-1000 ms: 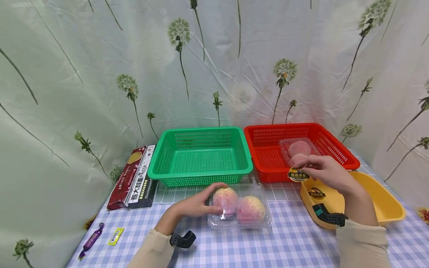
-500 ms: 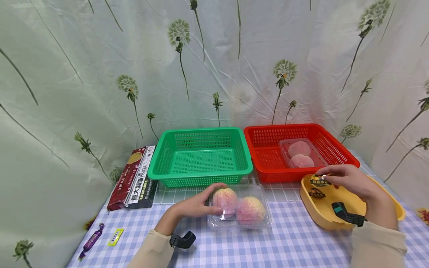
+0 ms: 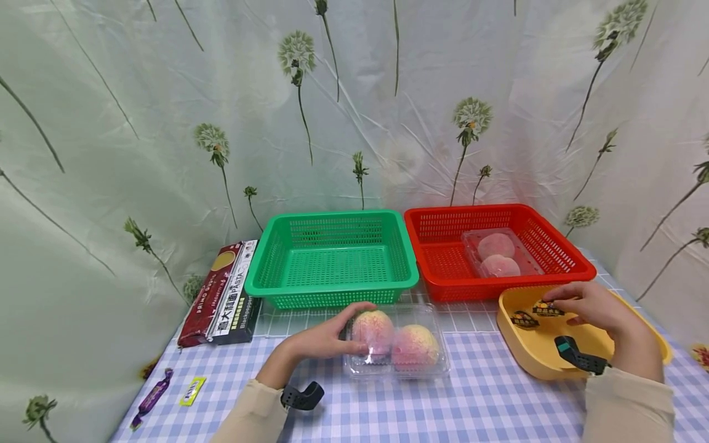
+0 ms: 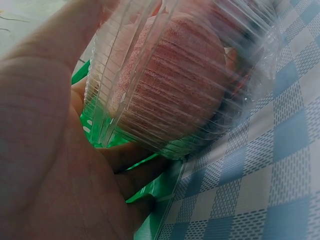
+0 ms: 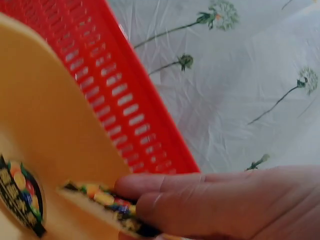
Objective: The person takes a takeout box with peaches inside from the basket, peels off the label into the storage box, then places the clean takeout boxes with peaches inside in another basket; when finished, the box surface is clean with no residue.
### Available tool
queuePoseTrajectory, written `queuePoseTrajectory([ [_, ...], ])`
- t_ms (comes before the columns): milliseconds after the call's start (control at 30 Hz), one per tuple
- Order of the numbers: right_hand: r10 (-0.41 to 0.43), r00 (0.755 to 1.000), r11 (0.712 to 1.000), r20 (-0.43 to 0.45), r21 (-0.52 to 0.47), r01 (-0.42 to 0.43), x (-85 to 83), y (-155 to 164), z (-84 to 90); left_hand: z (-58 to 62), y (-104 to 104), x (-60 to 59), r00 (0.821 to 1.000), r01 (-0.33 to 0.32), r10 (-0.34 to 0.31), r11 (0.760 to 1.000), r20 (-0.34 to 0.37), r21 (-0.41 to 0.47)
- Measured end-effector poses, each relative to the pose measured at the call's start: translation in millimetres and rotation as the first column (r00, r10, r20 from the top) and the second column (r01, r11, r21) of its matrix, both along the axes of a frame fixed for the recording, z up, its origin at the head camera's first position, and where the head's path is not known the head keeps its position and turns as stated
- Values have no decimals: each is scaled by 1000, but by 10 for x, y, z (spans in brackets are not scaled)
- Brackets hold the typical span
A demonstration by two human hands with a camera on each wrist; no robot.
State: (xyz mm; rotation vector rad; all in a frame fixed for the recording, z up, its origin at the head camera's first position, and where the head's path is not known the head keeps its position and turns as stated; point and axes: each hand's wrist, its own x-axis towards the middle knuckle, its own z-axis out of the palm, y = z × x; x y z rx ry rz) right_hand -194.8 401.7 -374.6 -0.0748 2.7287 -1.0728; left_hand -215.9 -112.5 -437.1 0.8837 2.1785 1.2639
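A clear plastic clamshell box point(image 3: 439, 364) lies on the checked cloth with two pink-and-yellow peaches point(image 3: 415, 348) inside. My left hand point(image 3: 327, 338) grips its left side, thumb in front and fingers behind. Close up in the left wrist view, the ribbed plastic wall shows over one peach point(image 4: 175, 75). At the right, my right hand point(image 3: 595, 311) is over the yellow basin point(image 3: 517, 354), pinching a black-and-gold fruit label point(image 3: 547, 309) between thumb and index finger. A second such label point(image 3: 524, 319) sits to its left in the basin.
A green basket point(image 3: 332, 295) stands behind the box. In the red basket point(image 3: 443, 289) beside it lies another clear pack point(image 3: 532, 267) with two peaches. Pasta boxes point(image 3: 221, 295) lean at the left; two wrapped candies point(image 3: 151, 399) lie nearer the front.
My right hand has moved right and down with the label, from the red basket's front edge into the yellow basin. The left hand and the box have stayed put.
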Motion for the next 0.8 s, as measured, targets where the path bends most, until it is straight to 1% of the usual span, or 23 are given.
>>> queuePoseTrajectory([
  [100,-18,999,1000,37,19,17,-6,53,-11,-2,0,-4,1000,1,-1,1000,-1,3],
  [233,-31,998,998,52,49,29,-20,84,-60,-3,-1,-7,1000,6,-6,1000,-2,9],
  [500,-53,994,998,98,29,51,-41,111,-190,3,-2,6,1000,-10,10,1000,17,6],
  [600,-51,993,998,107,46,47,-47,116,-218,10,1,7,1000,-13,13,1000,14,8],
  [700,-28,996,996,81,90,20,-56,128,-236,11,7,5,1000,-13,13,1000,7,8],
  [800,6,1000,987,23,159,-10,-65,151,-247,11,9,4,1000,-14,13,1000,5,10],
])
